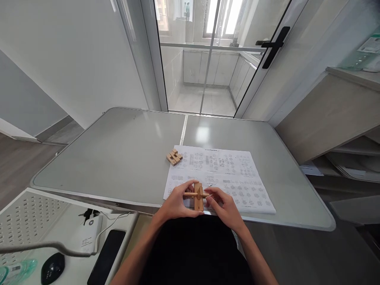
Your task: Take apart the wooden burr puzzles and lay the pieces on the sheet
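A wooden puzzle [198,202] is held between my hands over the near edge of the table. It has a flat upright block crossed by a thin round stick. My left hand [178,202] grips the block, thumb at its lower end and fingers at its upper end. With pinched fingers, my right hand [223,204] holds the right end of the stick. Beneath the hands lies a printed instruction sheet [216,162] covered in small line diagrams. Several small interlocked wooden pieces [174,157] rest at the sheet's upper left corner.
The grey folding table [124,158] has a seam across its middle. At lower left, a white surface carries a black phone [107,257], a mouse [52,268], a white charger [90,233] with cable, and keys [88,213]. A glass door [204,79] stands beyond; wooden shelves [332,114] are at right.
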A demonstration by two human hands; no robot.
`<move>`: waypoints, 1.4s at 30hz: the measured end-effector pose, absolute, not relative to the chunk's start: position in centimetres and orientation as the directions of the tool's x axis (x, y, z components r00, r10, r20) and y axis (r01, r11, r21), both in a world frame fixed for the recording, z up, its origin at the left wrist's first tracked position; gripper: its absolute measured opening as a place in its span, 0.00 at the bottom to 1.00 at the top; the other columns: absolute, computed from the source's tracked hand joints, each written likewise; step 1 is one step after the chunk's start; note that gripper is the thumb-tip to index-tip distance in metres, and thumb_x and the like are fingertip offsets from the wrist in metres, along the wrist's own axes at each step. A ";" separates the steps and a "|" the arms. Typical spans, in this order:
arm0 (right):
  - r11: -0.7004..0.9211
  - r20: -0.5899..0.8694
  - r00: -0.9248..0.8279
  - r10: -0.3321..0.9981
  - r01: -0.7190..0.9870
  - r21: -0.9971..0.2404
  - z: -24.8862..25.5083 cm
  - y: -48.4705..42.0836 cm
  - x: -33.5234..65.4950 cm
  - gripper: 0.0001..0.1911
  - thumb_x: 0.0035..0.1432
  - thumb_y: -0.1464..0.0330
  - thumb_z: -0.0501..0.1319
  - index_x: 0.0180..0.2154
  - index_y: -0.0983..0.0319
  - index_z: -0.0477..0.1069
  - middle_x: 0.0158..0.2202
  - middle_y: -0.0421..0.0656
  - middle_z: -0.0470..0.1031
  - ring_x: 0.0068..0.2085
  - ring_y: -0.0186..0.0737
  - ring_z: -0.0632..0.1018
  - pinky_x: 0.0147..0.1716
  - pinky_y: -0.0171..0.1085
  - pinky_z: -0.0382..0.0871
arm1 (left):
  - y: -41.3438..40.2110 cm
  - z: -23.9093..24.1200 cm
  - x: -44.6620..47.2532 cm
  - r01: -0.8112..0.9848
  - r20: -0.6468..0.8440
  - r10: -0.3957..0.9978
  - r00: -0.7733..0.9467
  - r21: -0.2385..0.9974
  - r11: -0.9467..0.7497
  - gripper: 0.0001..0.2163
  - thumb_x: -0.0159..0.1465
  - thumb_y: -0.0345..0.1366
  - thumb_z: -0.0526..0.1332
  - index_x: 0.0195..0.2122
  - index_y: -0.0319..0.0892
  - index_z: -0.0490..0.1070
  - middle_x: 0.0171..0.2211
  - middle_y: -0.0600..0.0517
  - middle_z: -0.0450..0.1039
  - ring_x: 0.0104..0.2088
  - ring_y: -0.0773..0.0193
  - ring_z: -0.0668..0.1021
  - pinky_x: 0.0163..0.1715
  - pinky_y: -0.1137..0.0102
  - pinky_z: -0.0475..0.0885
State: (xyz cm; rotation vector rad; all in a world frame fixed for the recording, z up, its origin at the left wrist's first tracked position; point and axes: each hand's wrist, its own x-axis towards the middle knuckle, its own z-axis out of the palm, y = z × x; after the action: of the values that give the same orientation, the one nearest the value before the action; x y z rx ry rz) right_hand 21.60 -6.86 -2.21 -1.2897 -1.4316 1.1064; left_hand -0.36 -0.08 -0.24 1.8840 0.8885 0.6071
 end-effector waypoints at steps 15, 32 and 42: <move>0.116 0.105 -0.051 0.993 0.289 -0.950 -2.9 -7.1 21.6 0.12 0.72 0.58 0.59 0.45 0.59 0.75 0.35 0.43 0.80 0.33 0.41 0.81 0.36 0.38 0.75 | -0.1 0.5 0.1 0.314 0.066 0.776 0.627 0.891 -0.329 0.39 0.50 0.50 0.78 0.61 0.46 0.68 0.45 0.50 0.73 0.42 0.58 0.75 0.42 0.64 0.74; 0.118 0.112 -0.039 0.993 0.307 -0.944 -3.0 -7.0 21.6 0.13 0.72 0.57 0.59 0.44 0.59 0.74 0.28 0.39 0.76 0.28 0.39 0.77 0.31 0.37 0.72 | 0.0 0.5 0.2 0.272 0.096 0.771 0.630 0.902 -0.335 0.39 0.50 0.46 0.79 0.62 0.49 0.68 0.57 0.45 0.71 0.54 0.50 0.76 0.54 0.57 0.76; 0.155 0.158 -0.017 0.987 0.326 -0.933 -2.8 -7.1 21.5 0.12 0.72 0.59 0.59 0.47 0.57 0.77 0.31 0.40 0.77 0.28 0.38 0.77 0.32 0.37 0.72 | 0.0 0.2 0.0 0.241 0.104 0.757 0.645 0.912 -0.331 0.42 0.52 0.44 0.78 0.67 0.51 0.64 0.60 0.46 0.70 0.52 0.53 0.77 0.52 0.58 0.77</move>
State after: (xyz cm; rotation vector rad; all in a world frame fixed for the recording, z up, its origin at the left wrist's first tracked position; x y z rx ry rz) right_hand 21.53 -7.05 -2.81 -1.3269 -1.5110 0.9062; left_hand 0.04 0.04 0.20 1.8798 0.7913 0.6575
